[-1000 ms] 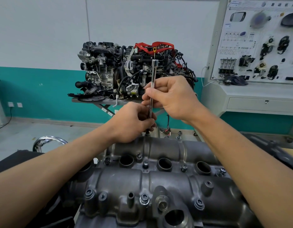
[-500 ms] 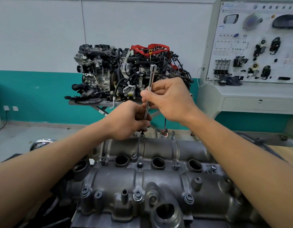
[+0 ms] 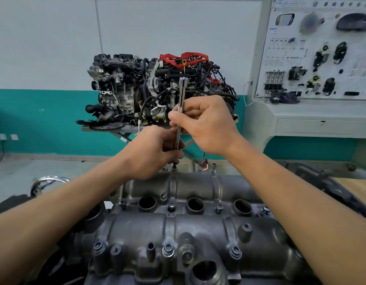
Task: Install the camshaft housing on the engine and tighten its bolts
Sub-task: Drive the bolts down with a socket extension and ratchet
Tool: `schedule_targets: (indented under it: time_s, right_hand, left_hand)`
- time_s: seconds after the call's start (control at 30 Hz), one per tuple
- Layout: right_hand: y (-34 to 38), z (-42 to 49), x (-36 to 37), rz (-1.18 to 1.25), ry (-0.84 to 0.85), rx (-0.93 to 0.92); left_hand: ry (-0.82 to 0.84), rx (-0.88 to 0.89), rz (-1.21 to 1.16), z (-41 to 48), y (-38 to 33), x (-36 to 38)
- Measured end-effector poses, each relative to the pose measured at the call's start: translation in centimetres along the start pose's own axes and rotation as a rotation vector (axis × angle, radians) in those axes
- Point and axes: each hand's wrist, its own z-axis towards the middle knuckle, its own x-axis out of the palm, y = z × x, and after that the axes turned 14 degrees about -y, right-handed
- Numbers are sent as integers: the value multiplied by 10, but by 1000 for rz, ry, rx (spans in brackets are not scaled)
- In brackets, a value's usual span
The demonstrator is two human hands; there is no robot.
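Left hand point(image 3: 155, 153): curled round the lower end of the extension bar, just above the far-edge bolt; the nearer hand to the bolt.
Far-edge bolt point(image 3: 174, 168): seen directly beneath the left hand, on the far rim of the housing; its head is largely hidden by the tool tip.
Extension bar point(image 3: 181, 95): slender chrome shaft held close to upright, its top leaned slightly right; the long axis runs down onto the bolt, so any turning is judged to be about that axis.
Right hand point(image 3: 208, 126): closed on the bar's middle, shaft pinched between thumb and fingertips, higher than and just right of the left hand.
Camshaft housing point(image 3: 198, 229): seated on the engine below both forearms, lying across the view; bolts are seen fitted along the near and middle rows.
Display engine point(image 3: 124, 93): set on a stand behind, well apart.
Training panel point(image 3: 313, 50): mounted at the far right.
Writing: print on the panel is too small to read; no brand can be made out.
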Motion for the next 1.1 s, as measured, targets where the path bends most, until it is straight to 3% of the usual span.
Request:
schedule_targets:
  time_s: [0.1,0.2,0.27,0.47,0.57,0.77,1.1]
  right_hand:
    - [6,0,1,22,4,-19]
    - [19,21,5,188,-171,64]
    - [28,33,8,193,-247,90]
    - [18,23,-29,171,-185,246]
    - [15,18,-56,65,-159,195]
    - [0,-3,-64,10,-185,204]
    - [3,-6,-58,163,-211,221]
  left_hand:
    - [-35,4,-22,-3,-6,-2]
    - [-238,31,-158,11,-23,-8]
    - [-277,26,-141,22,-35,-8]
    - [-28,-93,-293,29,-51,20]
    - [22,-140,-383,34,-59,41]
    - [53,-105,-292,28,-54,63]
    - [18,-101,-289,32,-45,60]
